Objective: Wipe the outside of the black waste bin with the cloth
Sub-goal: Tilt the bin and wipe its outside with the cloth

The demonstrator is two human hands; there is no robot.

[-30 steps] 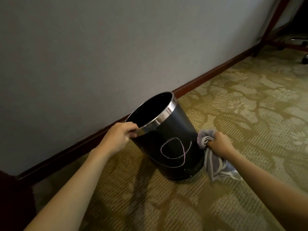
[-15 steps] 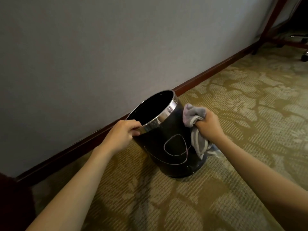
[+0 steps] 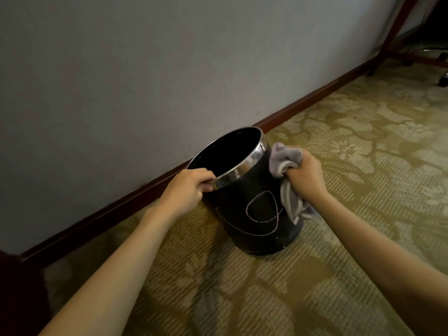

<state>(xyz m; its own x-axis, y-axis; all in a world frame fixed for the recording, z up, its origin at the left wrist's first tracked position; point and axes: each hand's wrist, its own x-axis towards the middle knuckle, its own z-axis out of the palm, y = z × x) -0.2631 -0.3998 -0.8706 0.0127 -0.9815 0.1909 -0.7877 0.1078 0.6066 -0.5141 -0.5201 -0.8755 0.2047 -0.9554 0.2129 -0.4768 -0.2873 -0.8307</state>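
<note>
The black waste bin with a shiny metal rim band and a pale looping line on its side stands on the carpet, tilted toward the wall. My left hand grips its near rim, thumb inside. My right hand is closed on a bunched grey cloth, pressed against the bin's upper right side just below the rim. The cloth's loose end hangs down along the bin's right side. The bin's far side is hidden.
A grey wall with a dark red skirting board runs close behind the bin. Patterned olive carpet spreads to the right and front. Wooden furniture legs and a chair castor sit at the far right.
My right hand has carried the cloth up the bin's right side, from near the base to just under the rim. My left hand has kept its hold on the rim.
</note>
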